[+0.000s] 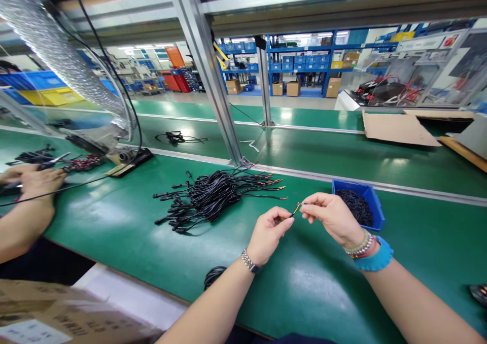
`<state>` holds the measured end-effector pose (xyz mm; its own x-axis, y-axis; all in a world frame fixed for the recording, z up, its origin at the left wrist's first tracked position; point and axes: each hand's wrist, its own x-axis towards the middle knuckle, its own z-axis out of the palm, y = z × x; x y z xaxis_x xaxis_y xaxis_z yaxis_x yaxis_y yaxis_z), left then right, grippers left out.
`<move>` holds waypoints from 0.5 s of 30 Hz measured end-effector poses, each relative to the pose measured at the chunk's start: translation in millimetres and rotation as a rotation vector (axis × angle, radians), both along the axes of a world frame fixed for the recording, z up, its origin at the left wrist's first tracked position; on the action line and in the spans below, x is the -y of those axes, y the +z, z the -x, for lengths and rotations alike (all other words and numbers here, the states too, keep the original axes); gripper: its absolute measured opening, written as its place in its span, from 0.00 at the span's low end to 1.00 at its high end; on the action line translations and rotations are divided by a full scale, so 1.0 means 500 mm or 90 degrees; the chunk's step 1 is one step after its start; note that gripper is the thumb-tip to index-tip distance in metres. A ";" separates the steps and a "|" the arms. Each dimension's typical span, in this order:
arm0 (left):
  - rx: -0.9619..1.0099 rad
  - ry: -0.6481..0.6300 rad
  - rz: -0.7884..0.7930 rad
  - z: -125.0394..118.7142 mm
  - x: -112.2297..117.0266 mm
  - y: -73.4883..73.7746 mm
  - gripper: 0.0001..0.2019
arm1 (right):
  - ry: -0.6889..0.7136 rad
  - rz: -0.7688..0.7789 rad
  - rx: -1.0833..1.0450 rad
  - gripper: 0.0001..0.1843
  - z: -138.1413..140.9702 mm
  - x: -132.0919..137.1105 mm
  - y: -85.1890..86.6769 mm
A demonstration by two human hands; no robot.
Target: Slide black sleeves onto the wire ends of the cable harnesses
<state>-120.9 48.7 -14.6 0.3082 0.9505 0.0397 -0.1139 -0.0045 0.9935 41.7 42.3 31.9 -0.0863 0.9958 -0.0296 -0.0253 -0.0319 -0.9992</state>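
Note:
My left hand (269, 233) pinches the end of a black cable, from which thin yellow and dark wires (296, 210) stick out. Close to the wire tips, my right hand (330, 216) has thumb and forefinger pressed together; whatever sits between them is too small to name. Part of a black cable coil (214, 277) shows beside my left forearm. Beyond my left hand lies a pile of black cables (213, 198), connectors to the left and stripped coloured ends to the right. Just past my right hand is a blue bin (376, 209) of small black pieces (355, 207).
At far left a co-worker's hands (40, 179) handle dark cables near a fume duct (72, 55) and its base. A metal post (213, 75) rises behind the cable pile. A cardboard sheet (399, 128) lies at back right; a carton (64, 313) stands lower left.

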 end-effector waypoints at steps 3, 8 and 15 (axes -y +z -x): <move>-0.015 0.010 -0.022 0.000 0.000 -0.002 0.07 | 0.002 0.005 0.042 0.09 0.002 0.001 0.002; -0.014 0.011 -0.023 0.000 0.001 0.000 0.08 | -0.025 -0.064 0.170 0.10 -0.007 -0.001 0.003; -0.019 0.017 -0.021 -0.001 0.000 0.001 0.08 | -0.068 -0.157 0.237 0.10 -0.002 -0.001 -0.009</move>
